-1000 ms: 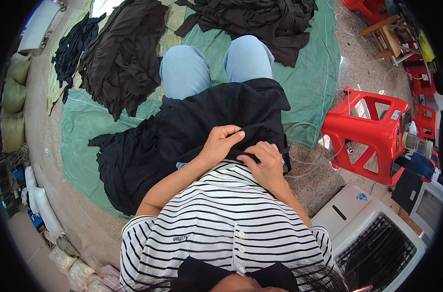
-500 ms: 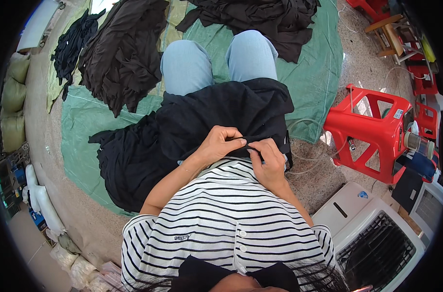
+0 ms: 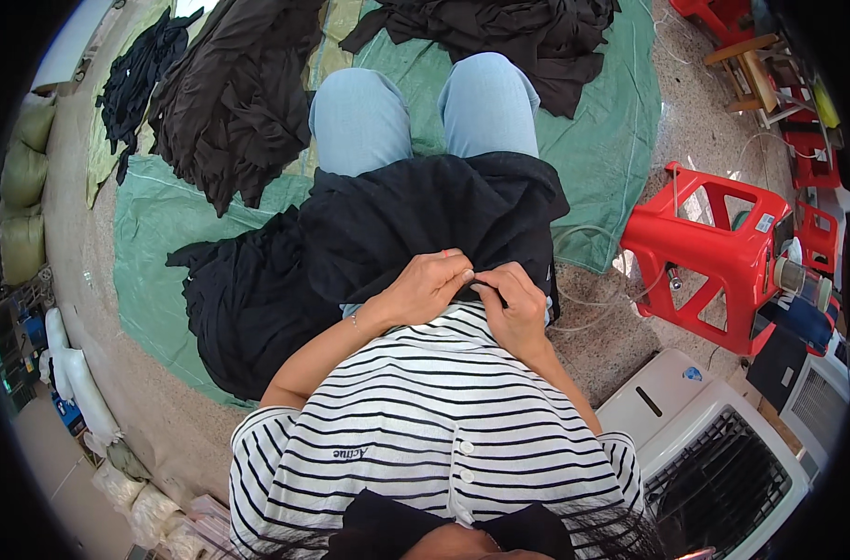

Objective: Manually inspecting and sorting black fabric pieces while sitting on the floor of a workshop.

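A black garment (image 3: 425,205) lies across my lap, over the knees of light blue jeans. Its near edge is bunched at my waist, where both hands pinch it close together. My left hand (image 3: 427,286) has thumb and fingers closed on the cloth, with a thin red band on one finger. Right beside it, my right hand (image 3: 516,301) grips the same edge between thumb and curled fingers. Whatever small detail sits between the fingertips is hidden. To the left, a heap of black cloth (image 3: 243,303) spreads from my lap onto the green sheet.
Dark brown garments (image 3: 238,93) and more dark cloth (image 3: 527,47) lie ahead on a green sheet (image 3: 602,177). At right stand a red plastic stool (image 3: 714,252) with a thin hose and a white air cooler (image 3: 714,448). Stuffed sacks (image 3: 25,182) line the left.
My left hand has turned slightly, its fingers folding further over the cloth edge. The right hand stays nearly in place, still pinching the garment.
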Action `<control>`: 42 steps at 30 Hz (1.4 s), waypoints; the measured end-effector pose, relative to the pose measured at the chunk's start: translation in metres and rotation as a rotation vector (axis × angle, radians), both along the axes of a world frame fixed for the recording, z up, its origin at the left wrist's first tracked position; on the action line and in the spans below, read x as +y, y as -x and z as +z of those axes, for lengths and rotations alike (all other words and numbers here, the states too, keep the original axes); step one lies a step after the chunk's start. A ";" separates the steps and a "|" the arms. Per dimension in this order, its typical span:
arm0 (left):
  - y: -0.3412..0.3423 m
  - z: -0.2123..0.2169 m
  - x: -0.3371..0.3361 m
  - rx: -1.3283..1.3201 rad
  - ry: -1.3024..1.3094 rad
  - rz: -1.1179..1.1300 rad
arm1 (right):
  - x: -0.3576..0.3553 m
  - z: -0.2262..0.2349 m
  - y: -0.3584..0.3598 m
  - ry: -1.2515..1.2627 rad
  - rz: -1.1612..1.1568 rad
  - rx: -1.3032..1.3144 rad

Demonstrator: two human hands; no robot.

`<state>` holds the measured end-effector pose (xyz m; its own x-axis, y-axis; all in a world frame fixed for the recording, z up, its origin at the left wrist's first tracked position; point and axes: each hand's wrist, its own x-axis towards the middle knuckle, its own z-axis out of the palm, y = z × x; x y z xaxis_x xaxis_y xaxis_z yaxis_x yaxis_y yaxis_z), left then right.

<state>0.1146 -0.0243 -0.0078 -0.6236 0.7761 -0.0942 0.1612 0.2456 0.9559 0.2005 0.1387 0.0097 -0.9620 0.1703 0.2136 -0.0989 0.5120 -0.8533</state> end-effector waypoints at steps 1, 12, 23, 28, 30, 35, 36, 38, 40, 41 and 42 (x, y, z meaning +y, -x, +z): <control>0.000 -0.003 -0.001 0.006 -0.009 -0.004 | 0.000 0.001 0.000 -0.001 0.002 0.000; 0.008 0.002 -0.005 -0.694 0.003 0.274 | -0.004 0.007 0.001 -0.007 0.053 0.004; 0.009 0.003 -0.004 -0.665 0.038 0.222 | -0.005 0.005 -0.003 -0.073 0.005 0.017; 0.008 0.006 -0.002 -0.534 0.080 0.132 | -0.003 0.000 -0.004 -0.050 0.010 0.027; 0.001 0.002 -0.002 -0.173 0.000 0.111 | -0.002 0.001 -0.003 -0.045 0.021 0.017; -0.002 0.000 -0.011 -0.185 -0.008 0.114 | -0.002 0.004 0.000 -0.007 0.039 -0.023; -0.001 0.005 -0.010 -0.149 -0.012 0.103 | -0.001 0.003 -0.001 0.003 0.030 -0.028; -0.001 0.005 -0.009 -0.173 -0.020 0.092 | 0.000 0.003 0.000 0.012 0.022 -0.033; -0.002 0.004 -0.008 -0.217 -0.019 0.125 | 0.000 0.004 0.000 0.039 -0.007 -0.075; -0.003 0.004 -0.007 -0.261 -0.018 0.157 | 0.000 0.005 0.001 0.039 -0.006 -0.074; -0.003 0.004 -0.007 -0.261 -0.018 0.157 | 0.000 0.004 0.002 0.061 -0.013 -0.078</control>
